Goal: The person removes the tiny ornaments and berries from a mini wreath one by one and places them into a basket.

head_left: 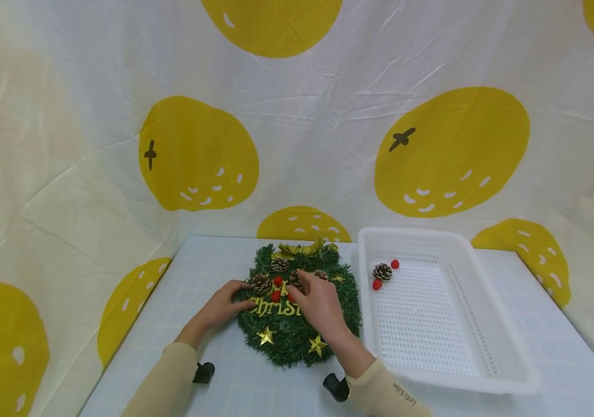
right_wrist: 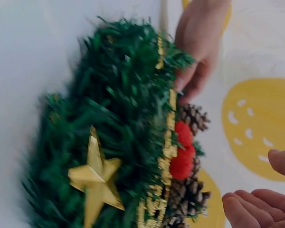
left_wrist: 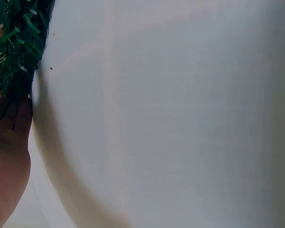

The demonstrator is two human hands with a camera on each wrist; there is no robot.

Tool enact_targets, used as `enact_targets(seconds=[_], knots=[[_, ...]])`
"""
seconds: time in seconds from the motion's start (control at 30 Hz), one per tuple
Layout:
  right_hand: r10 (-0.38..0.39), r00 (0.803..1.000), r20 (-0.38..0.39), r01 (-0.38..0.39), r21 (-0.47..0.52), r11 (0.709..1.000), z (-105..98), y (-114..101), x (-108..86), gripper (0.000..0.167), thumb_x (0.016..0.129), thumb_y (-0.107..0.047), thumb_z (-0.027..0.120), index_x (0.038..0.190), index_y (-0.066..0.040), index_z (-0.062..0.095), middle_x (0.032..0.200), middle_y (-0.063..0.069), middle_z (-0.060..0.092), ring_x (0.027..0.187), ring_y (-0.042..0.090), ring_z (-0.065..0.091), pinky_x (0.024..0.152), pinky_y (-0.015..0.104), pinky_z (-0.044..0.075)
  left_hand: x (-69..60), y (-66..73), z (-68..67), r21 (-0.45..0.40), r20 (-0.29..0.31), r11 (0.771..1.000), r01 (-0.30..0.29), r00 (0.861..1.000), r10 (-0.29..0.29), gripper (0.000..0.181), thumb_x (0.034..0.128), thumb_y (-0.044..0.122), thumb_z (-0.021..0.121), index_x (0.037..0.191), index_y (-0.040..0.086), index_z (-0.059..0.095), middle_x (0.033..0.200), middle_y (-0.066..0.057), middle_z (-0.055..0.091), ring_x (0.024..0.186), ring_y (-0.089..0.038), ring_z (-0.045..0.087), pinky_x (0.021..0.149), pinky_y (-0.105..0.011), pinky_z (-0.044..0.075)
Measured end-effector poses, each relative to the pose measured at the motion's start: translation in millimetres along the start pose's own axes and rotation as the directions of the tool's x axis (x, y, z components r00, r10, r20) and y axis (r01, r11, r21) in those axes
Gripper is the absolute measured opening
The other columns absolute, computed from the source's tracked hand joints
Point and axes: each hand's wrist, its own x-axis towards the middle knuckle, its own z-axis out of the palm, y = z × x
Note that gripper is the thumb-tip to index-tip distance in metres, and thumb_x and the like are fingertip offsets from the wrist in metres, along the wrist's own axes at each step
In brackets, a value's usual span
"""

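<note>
A green Christmas wreath [head_left: 297, 341] lies on the table, with gold lettering, gold stars, pine cones and red berries on it. My left hand [head_left: 223, 304] holds the wreath's left edge; in the left wrist view the left hand [left_wrist: 9, 142] has its fingertips at the green strands. Over the upper middle of the wreath is my right hand [head_left: 320, 301], near a pine cone [head_left: 296, 280]. The right wrist view shows the right hand [right_wrist: 261, 204] apart from the wreath, thumb and fingers spread with nothing between them. Red berries [right_wrist: 182, 156] show beside the lettering there.
A white plastic basket [head_left: 505, 336] stands right of the wreath. Inside its far left corner lie a pine cone [head_left: 382, 272] and red berries [head_left: 377, 284]. A gold bow [head_left: 302, 249] tops the wreath. Behind the table hangs a white cloth [head_left: 307, 145] with yellow fruit shapes.
</note>
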Motion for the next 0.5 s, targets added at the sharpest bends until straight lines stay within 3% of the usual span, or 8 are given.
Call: enact_targets(seconds=[0.2, 0.3, 0.4, 0.5], knots=[[-0.011, 1.0, -0.006, 0.011, -0.008, 1.0, 8, 6, -5.3, 0.046, 0.095, -0.027, 0.066, 0.13, 0.003, 0.06, 0.118, 0.021, 0.067, 0.101, 0.031, 0.067, 0.076, 0.044, 0.057, 0.2, 0.1, 0.4, -0.005, -0.001, 1.0, -0.008, 1.0, 0.008, 0.051, 0.0896, 0.038, 0.072, 0.13, 0.009, 0.06, 0.135, -0.013, 0.053, 0.13, -0.034, 0.045, 0.109, -0.053, 0.034], [-0.021, 1.0, -0.01, 0.021, -0.022, 1.0, 10, 10, -6.6, 0.044, 0.095, -0.026, 0.067, 0.127, 0.003, 0.062, 0.113, 0.021, 0.069, 0.082, 0.026, 0.069, 0.067, 0.04, 0.056, -0.1, 0.4, 0.1, 0.005, -0.003, 1.0, -0.011, 1.0, 0.011, 0.051, 0.0898, 0.039, 0.071, 0.13, 0.009, 0.06, 0.134, -0.013, 0.053, 0.129, -0.034, 0.046, 0.108, -0.053, 0.034], [-0.028, 1.0, -0.01, 0.028, -0.049, 0.998, 13, 14, -7.9, 0.041, 0.094, -0.025, 0.067, 0.125, 0.003, 0.064, 0.108, 0.019, 0.07, 0.074, 0.022, 0.067, 0.064, 0.038, 0.055, -0.6, 0.7, -0.1, 0.009, -0.004, 1.0, -0.01, 1.0, 0.01, 0.052, 0.0899, 0.039, 0.071, 0.13, 0.008, 0.06, 0.134, -0.014, 0.053, 0.129, -0.035, 0.046, 0.108, -0.053, 0.035], [-0.03, 1.0, -0.002, 0.029, -0.065, 0.997, 16, 18, -9.2, 0.04, 0.094, -0.025, 0.067, 0.123, 0.002, 0.065, 0.108, 0.018, 0.071, 0.083, 0.025, 0.068, 0.07, 0.04, 0.057, -0.5, 0.4, 0.2, 0.009, -0.003, 1.0, -0.003, 1.0, 0.003, 0.052, 0.0897, 0.04, 0.071, 0.13, 0.009, 0.06, 0.135, -0.013, 0.053, 0.13, -0.035, 0.046, 0.108, -0.053, 0.034]])
